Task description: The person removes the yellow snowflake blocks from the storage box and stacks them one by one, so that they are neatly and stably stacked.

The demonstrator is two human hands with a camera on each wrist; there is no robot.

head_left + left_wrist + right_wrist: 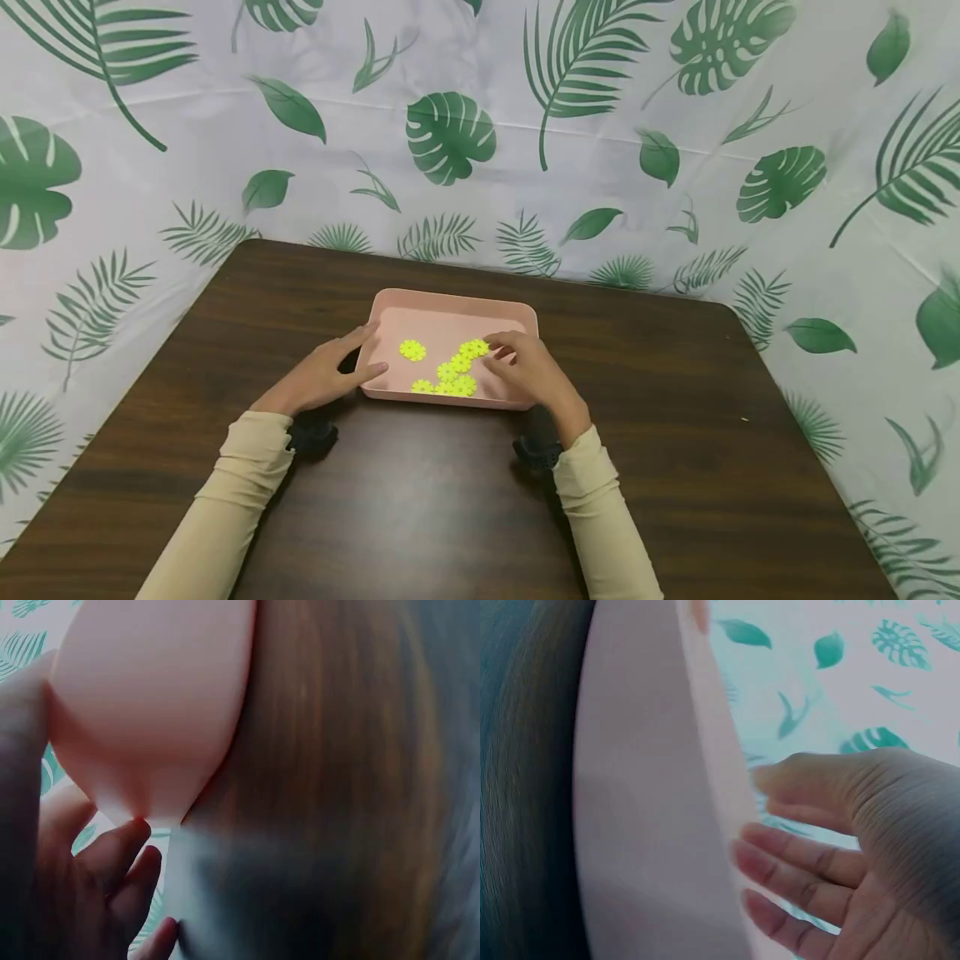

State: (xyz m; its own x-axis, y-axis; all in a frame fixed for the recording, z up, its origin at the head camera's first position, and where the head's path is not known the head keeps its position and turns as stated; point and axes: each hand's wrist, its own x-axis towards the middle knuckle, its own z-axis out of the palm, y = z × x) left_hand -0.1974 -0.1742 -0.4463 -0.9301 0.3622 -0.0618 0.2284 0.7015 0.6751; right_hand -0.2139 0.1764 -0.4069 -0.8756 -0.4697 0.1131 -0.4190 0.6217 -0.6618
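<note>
1. Nearest: pale sleeves (217,500), a black wrist unit (313,440) at each cuff. Mounted there, I'd say, so it faces the hand's work.
2. Left hand (326,371): clamped on the tray's left end, thumb over the rim, fingers against the outside wall. Reads as a steadying grip so the tray doesn't slide.
3. Right hand (536,371): over the tray's right end, thumb and index apart, other fingers loosely bent. Tips right by the flower pieces; can't tell if they touch one. Looks posed for small parts.
4. Pink tray (405,321): on the table between both hands, long side facing the person. Both ends within easy reach; the low walls should stop pieces scattering.
5. Yellow flower pieces (447,372): all the ones I can see are in the tray. Most run in a touching, bent line from near the right fingertips down to the near wall. One sits alone, left of them.
6. Dark wood table (420,500) under it all; leaf-print cloth (450,58) behind, likely a plain backdrop screen.
</note>
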